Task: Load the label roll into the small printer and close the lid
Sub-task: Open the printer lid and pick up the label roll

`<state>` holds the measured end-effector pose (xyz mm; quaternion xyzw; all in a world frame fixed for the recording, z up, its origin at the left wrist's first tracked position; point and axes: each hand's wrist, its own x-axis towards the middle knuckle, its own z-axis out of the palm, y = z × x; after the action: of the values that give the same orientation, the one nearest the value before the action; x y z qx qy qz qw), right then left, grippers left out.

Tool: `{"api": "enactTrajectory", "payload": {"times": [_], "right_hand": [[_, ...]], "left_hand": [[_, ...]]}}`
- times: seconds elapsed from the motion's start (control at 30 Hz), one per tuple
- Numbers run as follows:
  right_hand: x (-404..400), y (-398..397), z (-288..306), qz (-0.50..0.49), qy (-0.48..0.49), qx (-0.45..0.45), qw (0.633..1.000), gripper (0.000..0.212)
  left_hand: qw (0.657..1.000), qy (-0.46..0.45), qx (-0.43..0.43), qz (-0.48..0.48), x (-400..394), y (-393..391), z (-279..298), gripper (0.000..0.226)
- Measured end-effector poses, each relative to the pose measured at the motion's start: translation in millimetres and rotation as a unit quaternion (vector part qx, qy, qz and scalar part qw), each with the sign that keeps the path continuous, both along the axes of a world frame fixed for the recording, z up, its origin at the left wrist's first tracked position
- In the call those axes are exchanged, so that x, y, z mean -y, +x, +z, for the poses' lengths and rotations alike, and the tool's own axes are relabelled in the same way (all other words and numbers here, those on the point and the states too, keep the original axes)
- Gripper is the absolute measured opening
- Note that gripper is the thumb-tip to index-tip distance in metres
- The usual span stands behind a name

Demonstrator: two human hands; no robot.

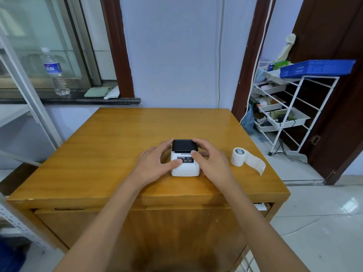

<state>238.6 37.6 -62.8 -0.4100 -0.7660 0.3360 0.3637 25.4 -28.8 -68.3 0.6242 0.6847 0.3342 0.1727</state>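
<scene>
Broadly, a wooden table [121, 138] with a glossy orange-brown top fills the middle of the view, set against a pale blue wall. To its right stands a white wire rack [290, 107] of trays, with a blue plastic basket [318, 68] on its top shelf. On the dark window ledge at the left stands a clear water bottle [56, 72], and a folded green cloth [97, 92] lies further right along the ledge.

2 bare forearms reach in from the bottom edge to the middle of the table. The left hand [151, 163] is spread loosely, its fingers touching the left side of the small printer [184, 160] near the lid and its thumb lying across the lower left of the front panel. The right hand [211, 160] mirrors it, fingers curved over the top right corner of the lid and thumb resting on the right of the front panel. Neither hand is clenched; together they cup the printer from both sides.

The printer has a white body and sits upright on the table. Its black lid [182, 145] lies down flat on top.

The label roll [239, 156] stands on end on the table, to the right of the printer and just beside the right hand, apart from both. A strip of white labels trails from it toward the table's right edge.
</scene>
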Motion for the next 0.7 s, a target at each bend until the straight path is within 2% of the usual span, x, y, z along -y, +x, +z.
{"api": "enactTrajectory", "payload": {"times": [0.33, 0.7], "right_hand": [[-4, -1, 6, -0.001, 0.031, 0.054, 0.998, 0.039], [-13, -8, 8, -0.025, 0.106, 0.142, 0.984, 0.032]], "left_hand": [[1.0, -0.002, 0.004, 0.004, 2, 3, 3, 0.095], [1.0, -0.003, 0.008, 0.001, 4, 4, 6, 0.098]]}}
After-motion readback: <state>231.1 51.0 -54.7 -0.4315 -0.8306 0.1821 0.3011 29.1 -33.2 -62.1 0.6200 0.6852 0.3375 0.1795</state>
